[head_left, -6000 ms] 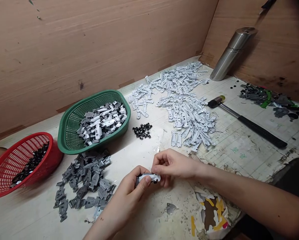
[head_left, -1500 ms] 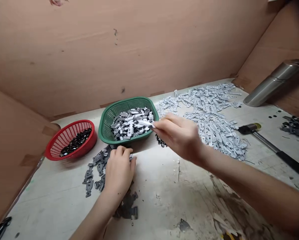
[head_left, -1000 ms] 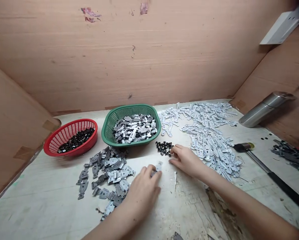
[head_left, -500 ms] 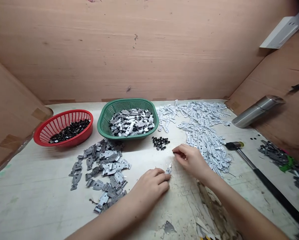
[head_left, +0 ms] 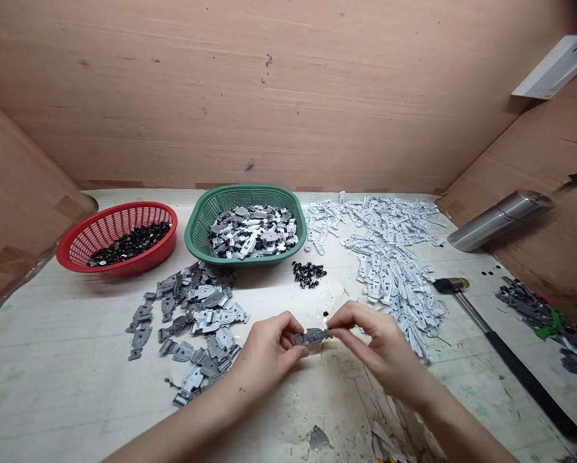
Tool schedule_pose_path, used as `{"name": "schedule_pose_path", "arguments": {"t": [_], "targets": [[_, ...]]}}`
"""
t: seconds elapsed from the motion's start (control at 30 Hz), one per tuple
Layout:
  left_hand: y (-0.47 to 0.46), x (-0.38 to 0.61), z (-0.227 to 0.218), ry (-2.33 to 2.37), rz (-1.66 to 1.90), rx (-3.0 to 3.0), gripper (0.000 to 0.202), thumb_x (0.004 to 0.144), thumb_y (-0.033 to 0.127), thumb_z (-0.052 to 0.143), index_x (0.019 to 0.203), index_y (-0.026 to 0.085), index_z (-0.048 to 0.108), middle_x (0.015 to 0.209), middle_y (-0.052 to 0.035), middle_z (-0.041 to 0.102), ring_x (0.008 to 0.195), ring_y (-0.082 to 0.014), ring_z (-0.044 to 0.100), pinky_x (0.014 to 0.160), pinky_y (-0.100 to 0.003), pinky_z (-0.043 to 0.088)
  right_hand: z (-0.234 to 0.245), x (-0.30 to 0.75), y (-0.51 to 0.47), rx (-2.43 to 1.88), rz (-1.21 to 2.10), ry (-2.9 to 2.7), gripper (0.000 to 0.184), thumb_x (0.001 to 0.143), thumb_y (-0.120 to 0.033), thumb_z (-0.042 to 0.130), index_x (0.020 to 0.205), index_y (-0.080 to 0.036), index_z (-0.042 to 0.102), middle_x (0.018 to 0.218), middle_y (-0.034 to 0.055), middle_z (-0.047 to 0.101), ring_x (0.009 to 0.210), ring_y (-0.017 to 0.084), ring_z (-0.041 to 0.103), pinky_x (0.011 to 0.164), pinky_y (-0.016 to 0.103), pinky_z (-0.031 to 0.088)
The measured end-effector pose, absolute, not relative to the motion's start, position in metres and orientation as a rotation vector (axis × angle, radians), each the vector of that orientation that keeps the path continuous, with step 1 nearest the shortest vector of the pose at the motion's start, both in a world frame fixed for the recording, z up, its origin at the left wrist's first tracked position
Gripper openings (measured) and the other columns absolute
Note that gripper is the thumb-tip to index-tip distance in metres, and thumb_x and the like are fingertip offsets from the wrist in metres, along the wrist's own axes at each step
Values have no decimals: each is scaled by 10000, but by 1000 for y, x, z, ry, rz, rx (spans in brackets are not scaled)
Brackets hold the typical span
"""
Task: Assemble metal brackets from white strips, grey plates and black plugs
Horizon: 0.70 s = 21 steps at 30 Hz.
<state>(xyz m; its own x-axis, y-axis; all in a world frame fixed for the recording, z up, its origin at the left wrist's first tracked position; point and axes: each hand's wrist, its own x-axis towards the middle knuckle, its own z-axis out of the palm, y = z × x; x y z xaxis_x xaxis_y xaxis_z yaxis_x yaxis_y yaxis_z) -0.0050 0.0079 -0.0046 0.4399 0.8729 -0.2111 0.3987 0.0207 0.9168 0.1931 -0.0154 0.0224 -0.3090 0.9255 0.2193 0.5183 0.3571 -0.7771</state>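
Observation:
Between my two hands is a small grey metal clip plate (head_left: 313, 335), raised a little off the table and lying crosswise. My left hand (head_left: 272, 350) pinches its left end between thumb and fingers. At the right end, the thumb and forefinger of my right hand (head_left: 378, 337) are closed on its tip. One small black piece (head_left: 326, 314) lies on the table just beyond the plate. Farther back sits a little heap of similar black pieces (head_left: 309, 274). Loose grey clip plates (head_left: 211, 318) are piled to the left, and thin white metal strips (head_left: 389, 270) to the right.
A red basket (head_left: 166, 254) of dark parts and a green basket (head_left: 245, 260) of metal clips stand at the back. On the right lie a hammer (head_left: 505, 354), a steel cylinder (head_left: 498, 220) and scrap parts (head_left: 529, 308). Cardboard walls (head_left: 230, 96) enclose the table.
The clip plate, earlier under my left fingers on the table, is now lifted and held at both ends. My right hand has come nearer, and a black piece now shows on the table there.

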Motion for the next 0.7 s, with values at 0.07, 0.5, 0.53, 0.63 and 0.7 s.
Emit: {"name": "schedule_pose_path", "arguments": {"t": [0.07,0.5,0.53,0.63,0.7], "targets": [[8,-5,-1,1059,562,1319,182,716,274,648,823,168,547,619,50,527,568,-103,514,533,-210,387,16,183,-20,-1180,715,-1966,110,874,-126,480,893,-197,563,791,42,582,775,180,526,663,305,440],[9,-6,5,990,595,1069,222,762,250,603,872,198,417,672,57,515,596,-95,547,600,-244,423,-3,173,-24,-1231,397,-2068,145,856,-136,510,840,-214,631,846,60,486,833,214,420,712,367,372],[9,-5,5,999,593,1069,220,760,245,599,866,197,413,666,58,511,594,-95,546,593,-242,420,-3,172,-25,-1237,398,-2066,141,854,-138,515,842,-216,632,848,60,486,838,217,419,715,370,369],[9,-4,4,1034,591,1045,227,748,234,594,857,201,398,647,63,510,582,-100,548,567,-235,412,-4,172,-26,-1243,403,-2061,139,848,-134,519,842,-218,630,853,60,486,851,220,421,724,374,367],[9,-4,2,1048,591,1024,235,741,230,591,861,206,391,636,68,510,573,-101,547,550,-229,408,-5,171,-26,-1239,428,-2068,143,849,-132,515,836,-220,627,858,58,489,855,218,426,732,374,372]]}}
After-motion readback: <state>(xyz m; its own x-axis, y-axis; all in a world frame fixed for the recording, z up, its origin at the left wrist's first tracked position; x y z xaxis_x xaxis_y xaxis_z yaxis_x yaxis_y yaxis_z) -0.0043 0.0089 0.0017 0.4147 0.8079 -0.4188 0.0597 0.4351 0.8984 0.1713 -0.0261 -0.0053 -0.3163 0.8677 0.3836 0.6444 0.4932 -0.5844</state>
